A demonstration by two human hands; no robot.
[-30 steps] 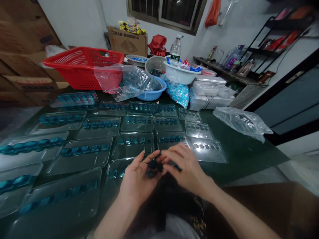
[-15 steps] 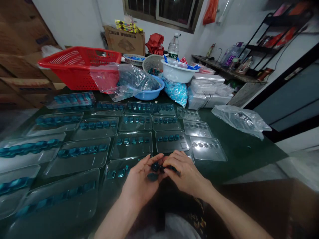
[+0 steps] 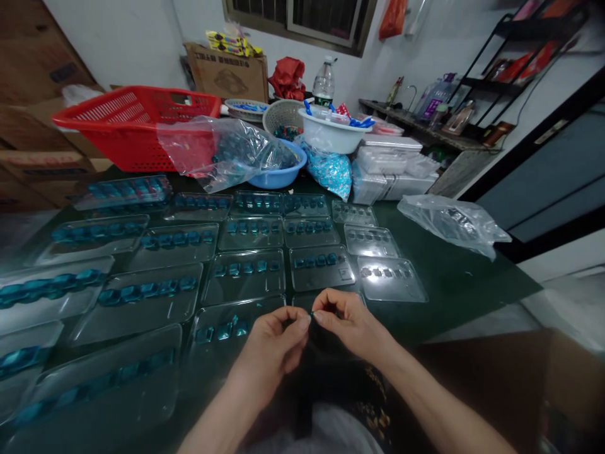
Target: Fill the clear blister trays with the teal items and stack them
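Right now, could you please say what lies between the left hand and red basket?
In the head view, clear plastic trays holding rows of teal pieces.

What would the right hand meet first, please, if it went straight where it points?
The bare right hand would probably meet the bare left hand first, though depth between them is unclear.

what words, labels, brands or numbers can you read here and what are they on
No text is clear enough to quote.
Cardboard box at the back: dark characters along its top, too blurred.
Yellow packets on it: print too small.
Clear bottle: marks on green label too small.
Purple-labelled jug: too blurred.
Stacked cartons at left: print too blurred.
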